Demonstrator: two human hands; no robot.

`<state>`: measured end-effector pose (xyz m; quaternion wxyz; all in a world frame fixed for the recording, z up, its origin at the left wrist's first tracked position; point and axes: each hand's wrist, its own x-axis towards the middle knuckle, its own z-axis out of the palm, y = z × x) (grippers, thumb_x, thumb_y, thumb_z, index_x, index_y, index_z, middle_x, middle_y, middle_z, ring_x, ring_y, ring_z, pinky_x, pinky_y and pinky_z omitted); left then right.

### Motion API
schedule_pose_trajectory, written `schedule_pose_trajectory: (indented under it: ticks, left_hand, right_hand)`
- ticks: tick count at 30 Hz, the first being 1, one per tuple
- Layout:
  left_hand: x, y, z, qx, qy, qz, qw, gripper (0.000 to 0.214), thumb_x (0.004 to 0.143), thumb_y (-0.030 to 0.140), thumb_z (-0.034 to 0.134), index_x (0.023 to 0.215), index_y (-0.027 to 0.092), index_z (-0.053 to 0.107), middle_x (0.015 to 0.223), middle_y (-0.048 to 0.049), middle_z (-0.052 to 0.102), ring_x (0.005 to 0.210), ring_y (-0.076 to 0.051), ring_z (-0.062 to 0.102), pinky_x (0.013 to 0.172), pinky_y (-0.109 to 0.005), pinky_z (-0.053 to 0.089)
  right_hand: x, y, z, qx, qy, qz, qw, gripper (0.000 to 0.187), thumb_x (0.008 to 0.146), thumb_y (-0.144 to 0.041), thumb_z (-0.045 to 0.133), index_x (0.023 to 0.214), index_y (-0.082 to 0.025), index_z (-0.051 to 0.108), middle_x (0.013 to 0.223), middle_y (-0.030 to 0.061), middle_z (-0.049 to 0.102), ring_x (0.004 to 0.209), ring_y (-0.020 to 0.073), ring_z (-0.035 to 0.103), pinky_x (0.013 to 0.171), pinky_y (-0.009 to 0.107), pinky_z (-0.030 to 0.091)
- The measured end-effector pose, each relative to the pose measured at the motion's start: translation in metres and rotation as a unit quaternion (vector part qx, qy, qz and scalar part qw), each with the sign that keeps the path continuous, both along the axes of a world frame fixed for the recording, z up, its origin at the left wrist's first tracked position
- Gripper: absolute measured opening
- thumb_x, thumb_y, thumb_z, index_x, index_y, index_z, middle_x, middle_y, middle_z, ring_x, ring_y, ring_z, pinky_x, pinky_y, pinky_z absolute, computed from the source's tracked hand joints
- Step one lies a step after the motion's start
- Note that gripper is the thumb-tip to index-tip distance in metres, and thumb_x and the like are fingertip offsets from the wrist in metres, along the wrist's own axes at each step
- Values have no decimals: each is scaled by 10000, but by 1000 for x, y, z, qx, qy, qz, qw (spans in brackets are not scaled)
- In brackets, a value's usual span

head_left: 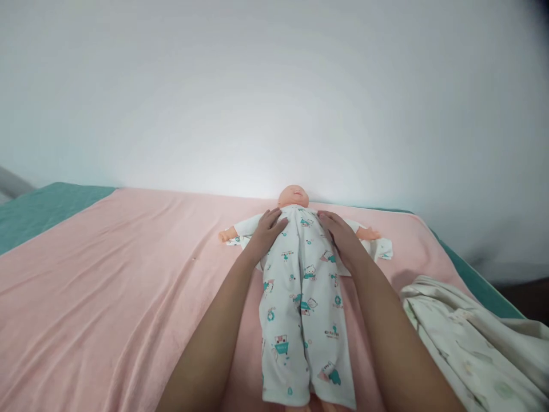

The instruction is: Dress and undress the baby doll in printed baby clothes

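Observation:
A baby doll point(293, 197) lies on its back on a pink blanket point(107, 274), head toward the wall, arms spread sideways. It wears a white romper point(300, 297) printed with teal and red cartoon figures. My left hand point(266, 229) lies flat on the doll's left chest side, fingers stretched toward the neck. On the other side of the chest my right hand point(338, 231) rests the same way, fingers flat on the romper. Neither hand grips anything.
A crumpled pale printed cloth point(467, 337) lies at the right on the blanket. A teal sheet point(38, 209) shows under the blanket at the left and right edges. A plain white wall point(274, 91) stands right behind the doll's head.

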<state>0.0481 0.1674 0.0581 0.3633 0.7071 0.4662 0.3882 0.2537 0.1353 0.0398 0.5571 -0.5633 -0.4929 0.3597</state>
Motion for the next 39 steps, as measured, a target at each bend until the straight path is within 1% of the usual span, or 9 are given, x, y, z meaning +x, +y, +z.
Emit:
schedule_pose_trajectory:
  ticks: [6,13,17,22,25,28,31,35,39]
  left_hand:
    - [-4,4,-8,-29,22,-8,999,564,838,520,531,1328,246,484,1528,-32,289,1422,-222,213,1148,-370,228]
    - [0,1,-5,32,46,34,998,225,777,317,640,966,204,599,1448,-60,381,1351,-232,315,1112,-376,284]
    - [5,-7,2,134,98,56,984,87,749,165,630,765,195,550,1386,-55,411,1313,-238,310,1080,-402,317]
    - [11,-18,5,274,91,8,958,228,711,-30,491,683,194,460,1150,-37,541,1113,-206,430,901,-356,429]
    - [12,-20,5,320,95,-5,943,228,729,-30,475,750,197,489,1021,-42,562,968,-191,468,818,-342,435]
    - [12,-21,4,377,140,-6,916,235,775,10,472,885,202,550,1083,-62,553,998,-206,463,840,-367,414]
    - [13,-24,3,423,168,-26,890,179,794,51,493,852,204,567,1080,-62,572,1016,-214,463,847,-367,393]
    - [10,-24,-5,440,172,-36,880,159,824,70,476,770,200,549,853,-34,609,854,-183,497,774,-344,381]
    - [0,-24,-16,446,142,16,884,231,821,36,429,702,195,548,749,-26,602,753,-170,496,734,-340,366]
  right_hand:
    - [-6,5,-14,-28,-4,8,1000,637,691,-548,688,1254,-289,544,1372,29,504,1261,253,459,1073,452,373]
    - [-12,1,-9,17,-87,12,996,688,679,-545,697,1272,-243,523,1374,75,452,1275,248,415,1103,413,318]
    - [-15,-5,-2,51,-175,16,983,567,737,-532,651,1235,-277,557,1358,76,433,1278,257,389,1090,432,318]
    - [-19,-13,10,132,-256,30,957,254,780,-414,644,1006,-298,634,1383,47,394,1303,273,327,1022,457,382]
    - [-26,-19,14,213,-286,13,934,93,797,-313,642,800,-243,581,1262,70,491,1193,268,412,934,444,424]
    - [-36,-25,16,295,-323,16,899,152,824,-226,605,722,-225,493,948,59,586,945,220,494,830,395,437]
    - [-43,-32,14,334,-362,2,870,265,849,-217,578,651,-224,402,651,3,484,711,176,446,688,332,400]
    - [-35,-40,6,325,-396,-46,857,365,876,-262,552,590,-222,329,555,-28,367,582,144,369,598,306,323]
    - [-10,-51,-8,264,-430,-101,857,412,921,-315,472,557,-214,307,533,-24,355,558,143,362,590,307,290]
